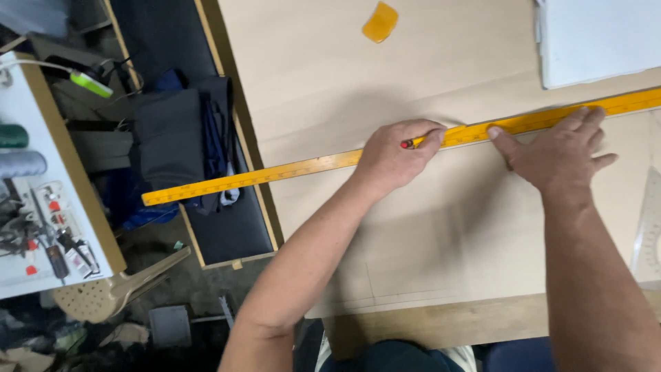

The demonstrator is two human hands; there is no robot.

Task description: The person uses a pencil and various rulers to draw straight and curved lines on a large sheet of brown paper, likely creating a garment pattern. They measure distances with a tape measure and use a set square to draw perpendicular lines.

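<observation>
Yellow ruler (310, 166) slants up rightward, right hand (561, 155) spread flat, left hand (394, 157) pinching pencil (410, 143).

A pale wooden table (310, 76) carried a large brown paper sheet (441, 227), a long yellow ruler (289, 169), an orange chalk piece (380, 22), and white paper (599, 38).

No packages, labels, signs or screens visible

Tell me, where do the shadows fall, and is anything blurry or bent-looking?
Head view: soft shadows of the left hand and right hand spread over the tan paper; the yellow ruler stays sharp; no glare; the clutter at the left edge looks dim.
</observation>
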